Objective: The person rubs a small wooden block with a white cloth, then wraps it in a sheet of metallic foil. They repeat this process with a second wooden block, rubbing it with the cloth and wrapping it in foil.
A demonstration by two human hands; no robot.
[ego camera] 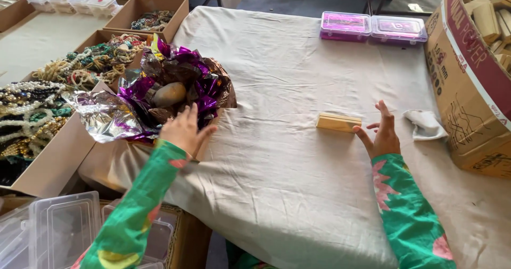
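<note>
Far off to the left of my left hand (183,130) I see open cardboard boxes (50,162) full of bead necklaces (32,109), some white, some gold, some green. Down below that hand, near my green sleeve (133,216), sit clear plastic tubs (64,226).

My left hand is open, with the fingers spread and pointing up. It holds nothing. Its fingertips are just at the edge of a heap of shiny wrappers (175,83), purple and brown and silver. I cannot tell if the fingers touch the heap or are only just beside it. A smooth brown lump like a stone (169,94) lies in the middle of the wrappers, just above my hand.

Between my two hands the surface (287,157) is covered with a pale cloth.

A small wooden block (338,122) lies on the cloth, just to the left of my right hand (382,133). My right hand is open too, fingers apart and a bit curled, and it grips nothing. It is near the block but not touching it.

Far above my right hand are two flat purple boxes with clear lids (372,28). Just to the right of that hand lies a little crumpled white cloth (426,124). Past it stands a big cardboard box (468,88) with wooden pieces (487,13) inside.
</note>
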